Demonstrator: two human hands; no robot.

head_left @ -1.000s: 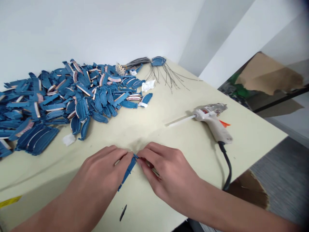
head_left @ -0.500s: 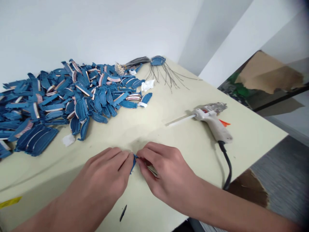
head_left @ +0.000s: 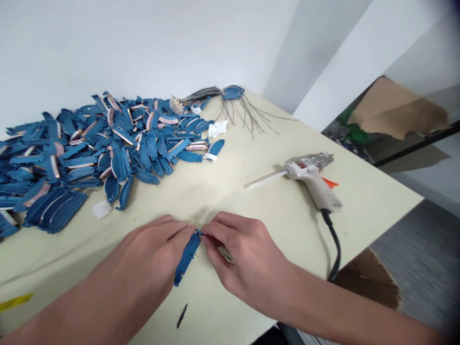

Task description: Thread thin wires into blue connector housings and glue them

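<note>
My left hand [head_left: 158, 254] is closed on a narrow blue plastic piece [head_left: 187, 258], which slants down out of its fingers over the table. At the piece's upper end, my right hand [head_left: 240, 249] pinches with thumb and forefinger. A thin dark wire [head_left: 225, 253] shows under the right fingers; where it meets the blue piece is hidden by the fingertips. Nearer to me, a small black sliver [head_left: 182, 316] lies on the pale yellow table [head_left: 223, 191].
A large heap of blue plastic pieces [head_left: 118, 139] spreads along the wall. Behind it are a bundle of grey wires [head_left: 203, 92] and a blue part [head_left: 233, 92] with wires fanning out. On the right lies a white glue gun [head_left: 312, 182] with its cord [head_left: 334, 249].
My left hand has shifted slightly left and its grip has changed, so much more of the blue piece shows. The right hand keeps its pinch at the piece's end.
</note>
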